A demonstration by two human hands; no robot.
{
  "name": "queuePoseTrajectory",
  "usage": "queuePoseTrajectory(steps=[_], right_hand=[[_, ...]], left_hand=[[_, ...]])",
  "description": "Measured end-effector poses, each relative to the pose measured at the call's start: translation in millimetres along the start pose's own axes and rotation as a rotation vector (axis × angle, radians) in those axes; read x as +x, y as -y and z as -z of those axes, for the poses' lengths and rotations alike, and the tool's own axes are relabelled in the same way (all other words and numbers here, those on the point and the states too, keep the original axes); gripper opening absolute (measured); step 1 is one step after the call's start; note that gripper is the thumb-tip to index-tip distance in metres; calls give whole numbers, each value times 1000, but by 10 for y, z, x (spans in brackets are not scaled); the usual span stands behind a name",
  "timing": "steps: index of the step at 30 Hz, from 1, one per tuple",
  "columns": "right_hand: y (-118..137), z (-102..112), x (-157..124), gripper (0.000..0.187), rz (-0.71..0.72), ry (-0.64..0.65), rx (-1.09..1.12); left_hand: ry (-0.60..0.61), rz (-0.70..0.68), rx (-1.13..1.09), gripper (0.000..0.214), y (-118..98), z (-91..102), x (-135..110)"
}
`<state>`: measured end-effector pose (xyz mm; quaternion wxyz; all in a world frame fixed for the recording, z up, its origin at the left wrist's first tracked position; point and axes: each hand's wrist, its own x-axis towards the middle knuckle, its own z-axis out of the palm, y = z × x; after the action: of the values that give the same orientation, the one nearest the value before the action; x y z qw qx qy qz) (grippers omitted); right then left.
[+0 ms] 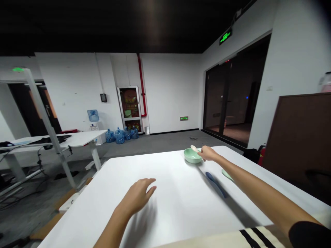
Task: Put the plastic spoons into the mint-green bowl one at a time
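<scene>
My right hand (207, 153) is closed on a cream-coloured spoon (194, 148), whose head hangs over a light green bowl (192, 157) near the table's far edge. Whether the spoon touches the bowl I cannot tell. Nearer to me lies a dark blue spoon (215, 184), its handle pointing my way. A light green piece (227, 174) shows beside my right forearm, which hides part of it. Over the left half of the white table (170, 206), my left hand (141, 195) hovers open, thumb and fingers apart, holding nothing.
A second white table (80, 137) stands to the left, with cables and a metal post (43, 106) by it. Blue water jugs (119, 136) are on the floor by the back wall. A brown partition (300, 144) rises beyond the right edge.
</scene>
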<state>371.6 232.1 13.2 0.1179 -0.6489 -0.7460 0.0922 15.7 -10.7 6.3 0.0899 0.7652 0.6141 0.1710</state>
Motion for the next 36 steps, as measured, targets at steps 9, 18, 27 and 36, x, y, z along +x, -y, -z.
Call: queuePoseTrajectory(steps=[9, 18, 27, 36], right_hand=[[-182, -82, -688, 28, -28, 133, 53], [-267, -426, -866, 20, -22, 242, 14], [-256, -534, -899, 20, -1, 330, 45], [-248, -606, -916, 10, -19, 347, -12]], left_hand=[[5, -9, -18, 54, -33, -4, -30], [22, 9, -15, 55, -54, -25, -27], [22, 16, -13, 54, -84, -13, -33], [21, 14, -15, 54, -73, -8, -53]])
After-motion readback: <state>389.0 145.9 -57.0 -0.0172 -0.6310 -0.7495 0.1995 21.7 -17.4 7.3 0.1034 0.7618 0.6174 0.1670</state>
